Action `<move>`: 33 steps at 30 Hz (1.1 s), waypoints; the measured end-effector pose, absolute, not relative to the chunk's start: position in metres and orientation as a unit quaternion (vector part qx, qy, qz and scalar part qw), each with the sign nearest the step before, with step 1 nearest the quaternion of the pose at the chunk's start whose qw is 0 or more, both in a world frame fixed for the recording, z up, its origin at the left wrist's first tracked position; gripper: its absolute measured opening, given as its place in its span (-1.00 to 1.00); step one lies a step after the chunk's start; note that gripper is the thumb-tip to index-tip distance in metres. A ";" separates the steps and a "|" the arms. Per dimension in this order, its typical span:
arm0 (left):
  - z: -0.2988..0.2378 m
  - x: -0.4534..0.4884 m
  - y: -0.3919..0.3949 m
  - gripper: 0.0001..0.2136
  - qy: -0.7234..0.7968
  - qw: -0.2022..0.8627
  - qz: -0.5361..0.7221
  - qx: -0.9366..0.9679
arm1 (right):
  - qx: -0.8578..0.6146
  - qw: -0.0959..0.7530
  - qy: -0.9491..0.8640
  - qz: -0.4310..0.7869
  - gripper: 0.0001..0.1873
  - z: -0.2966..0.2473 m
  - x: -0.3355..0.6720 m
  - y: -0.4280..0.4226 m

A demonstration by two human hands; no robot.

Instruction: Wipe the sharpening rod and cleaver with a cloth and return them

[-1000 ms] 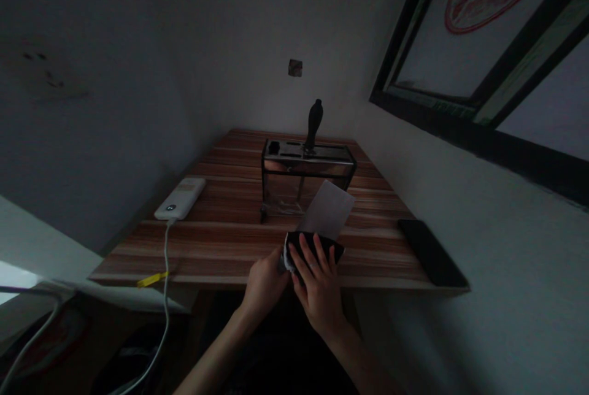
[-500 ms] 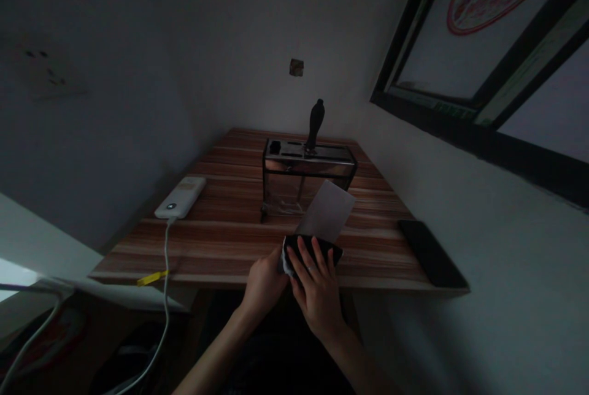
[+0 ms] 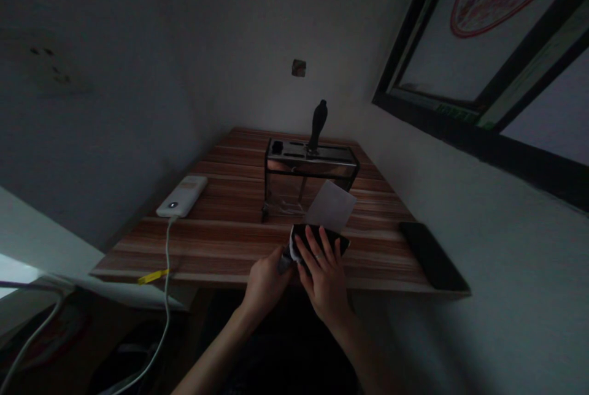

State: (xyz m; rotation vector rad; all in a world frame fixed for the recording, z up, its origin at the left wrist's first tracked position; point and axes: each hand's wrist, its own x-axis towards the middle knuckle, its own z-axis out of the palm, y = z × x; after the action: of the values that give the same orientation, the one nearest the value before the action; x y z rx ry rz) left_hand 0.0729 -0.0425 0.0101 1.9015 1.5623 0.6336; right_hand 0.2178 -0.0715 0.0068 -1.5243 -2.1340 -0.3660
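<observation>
Both hands meet at the near edge of the wooden table [image 3: 221,241]. My right hand [image 3: 326,272] lies over a black cloth-like bundle [image 3: 341,240], its fingers pressed on it. A pale flat rectangular piece [image 3: 332,206] sticks up and away out of that bundle, tilted to the right. Curled around the bundle's left end, where a white edge shows, is my left hand [image 3: 265,281]. What it grips there is too dark to name. Just behind stands a metal knife rack [image 3: 311,165] with one black handle [image 3: 318,122] upright in it.
A white power bank [image 3: 182,197] lies at the table's left, with its cable [image 3: 165,272] running off the front edge past a yellow tag [image 3: 153,276]. A flat black slab [image 3: 430,255] lies by the right wall. A framed picture [image 3: 488,45] hangs at the upper right.
Both hands and the bundle have shifted slightly right and away. Less of the pale piece shows above the black cloth than before.
</observation>
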 end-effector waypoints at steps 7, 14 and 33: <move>0.013 0.074 -0.043 -0.84 0.591 0.286 0.234 0.717 | -0.556 0.262 -0.777 -0.136 -0.47 0.018 0.229 -0.057; 0.013 0.074 -0.042 -0.84 0.596 0.288 0.230 0.714 | -0.558 0.278 -0.768 -0.150 -0.47 0.032 0.240 -0.039; 0.011 0.074 -0.041 -0.84 0.605 0.275 0.213 0.716 | -0.566 0.313 -0.744 -0.171 -0.49 0.056 0.261 -0.006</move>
State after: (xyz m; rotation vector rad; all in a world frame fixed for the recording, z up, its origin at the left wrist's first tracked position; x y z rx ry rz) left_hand 0.0736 -0.0411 0.0110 1.9251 1.6261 0.5720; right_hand 0.2612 -0.0062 0.0563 -1.4918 -1.9614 -0.4520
